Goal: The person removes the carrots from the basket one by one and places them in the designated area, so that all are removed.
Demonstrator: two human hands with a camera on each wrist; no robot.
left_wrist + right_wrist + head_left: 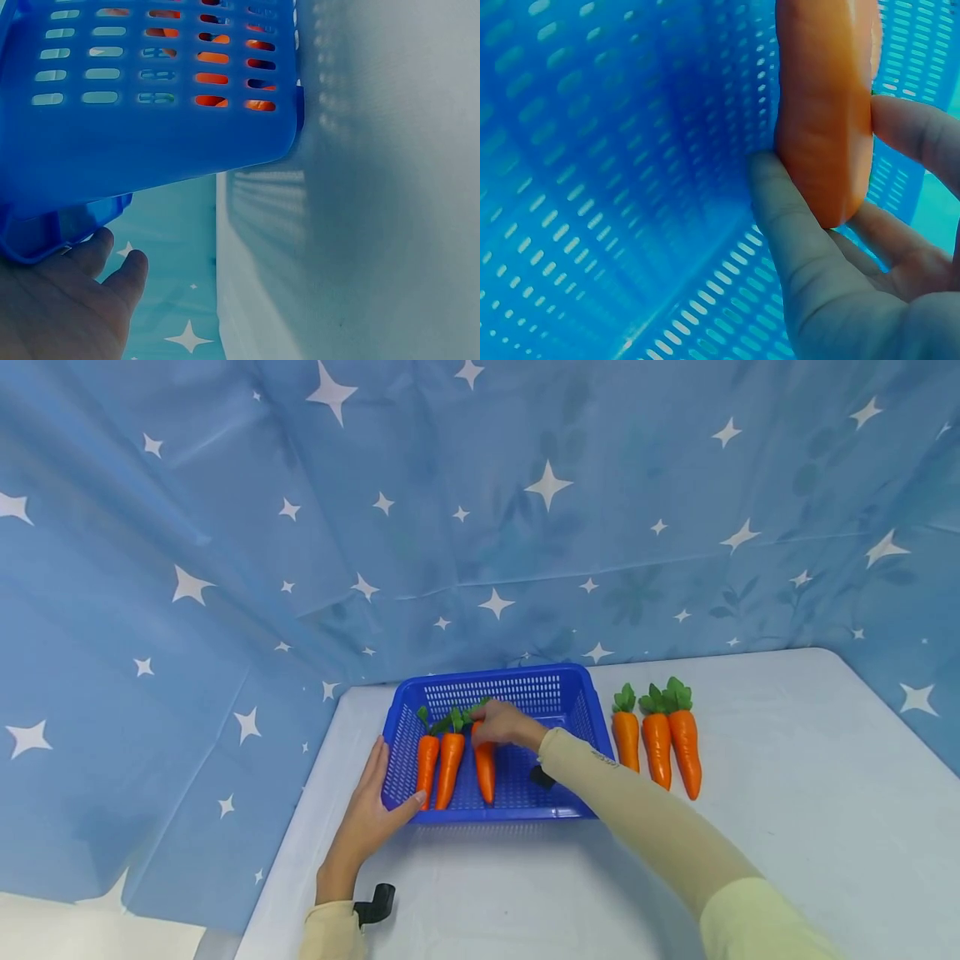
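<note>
Inside a blue plastic basket (517,815), my right hand (508,725) pinches an orange carrot (486,774) near its leafy top. The right wrist view shows the thumb and fingers (922,131) on either side of this carrot (821,112). Two more carrots, one at the far left (427,764) and one beside it (450,768), lie in the basket with their green tops toward the back. My left hand (371,817) rests at the basket's left front corner, fingers extended along the side and thumb at the front rim. The left wrist view shows fingertips by the basket's rim (45,247).
On the white table (780,793), to the right of the basket, lie three carrots: one nearest the basket (627,739), a middle one (657,747) and an outer one (685,752). A blue star-patterned cloth (450,552) hangs behind and to the left.
</note>
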